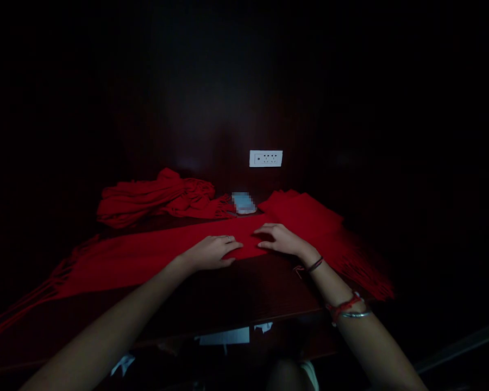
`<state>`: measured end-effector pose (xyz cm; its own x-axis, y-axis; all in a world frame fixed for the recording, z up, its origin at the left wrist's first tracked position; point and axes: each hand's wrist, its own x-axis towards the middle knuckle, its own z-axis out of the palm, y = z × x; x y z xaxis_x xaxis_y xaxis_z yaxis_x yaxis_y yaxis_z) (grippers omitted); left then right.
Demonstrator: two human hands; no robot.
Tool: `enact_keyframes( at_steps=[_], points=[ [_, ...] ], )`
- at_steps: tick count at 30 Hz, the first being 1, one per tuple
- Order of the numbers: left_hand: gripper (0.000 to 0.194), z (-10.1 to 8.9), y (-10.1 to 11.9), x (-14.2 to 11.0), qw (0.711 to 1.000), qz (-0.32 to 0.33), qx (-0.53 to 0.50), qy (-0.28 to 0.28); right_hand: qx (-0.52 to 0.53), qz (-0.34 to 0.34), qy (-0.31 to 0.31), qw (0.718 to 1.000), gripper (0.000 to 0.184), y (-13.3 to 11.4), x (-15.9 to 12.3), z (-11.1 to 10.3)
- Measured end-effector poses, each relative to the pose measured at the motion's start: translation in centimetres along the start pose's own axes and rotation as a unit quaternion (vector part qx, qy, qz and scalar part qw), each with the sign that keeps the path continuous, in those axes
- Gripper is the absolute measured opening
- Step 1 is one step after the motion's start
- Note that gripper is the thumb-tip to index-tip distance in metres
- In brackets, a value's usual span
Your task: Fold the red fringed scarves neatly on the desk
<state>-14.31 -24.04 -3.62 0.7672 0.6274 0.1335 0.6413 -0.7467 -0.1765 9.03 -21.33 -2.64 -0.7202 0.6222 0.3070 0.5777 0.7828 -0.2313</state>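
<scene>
A long red scarf [146, 252] with fringed ends lies stretched across the dark tabletop [244, 288]. My left hand [214, 251] rests on its near edge at the middle, fingers extended and a ring on one of them. Just to the right, my right hand [279, 239] touches the same scarf, its fingers apart and slightly bent. Neither hand grips the cloth. Beyond my right hand, folded red fabric [305, 212] spreads to the right and ends in fringe; whether it belongs to the same scarf I cannot tell.
A crumpled heap of red scarves [150, 198] sits at the back left. Near the wall lies a phone-like light blue object [243, 203], blurred out. A white socket plate [265, 158] is on the wall. Below the table edge, white paper [225, 336] shows.
</scene>
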Motion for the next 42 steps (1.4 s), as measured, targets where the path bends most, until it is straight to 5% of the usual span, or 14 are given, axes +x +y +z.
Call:
enact_keyframes(
  at_steps=[7,16,29,42],
  points=[
    [0.043,-0.3,-0.1,0.2,0.999,0.011,0.033,-0.014,-0.053,-0.043,-0.055,0.996,0.038,-0.7,0.2,0.9],
    [0.041,-0.3,0.0,0.0,0.998,-0.054,0.004,0.012,-0.144,-0.057,-0.003,0.988,0.027,-0.9,0.3,1.1],
    [0.022,0.6,1.7,0.5,0.989,-0.078,0.112,0.056,-0.139,-0.028,-0.001,0.990,0.016,-0.6,0.7,1.8],
    [0.026,1.6,1.4,-0.1,0.990,-0.071,0.071,0.101,-0.106,0.002,0.017,0.994,0.010,-0.5,0.9,2.1]
  ],
)
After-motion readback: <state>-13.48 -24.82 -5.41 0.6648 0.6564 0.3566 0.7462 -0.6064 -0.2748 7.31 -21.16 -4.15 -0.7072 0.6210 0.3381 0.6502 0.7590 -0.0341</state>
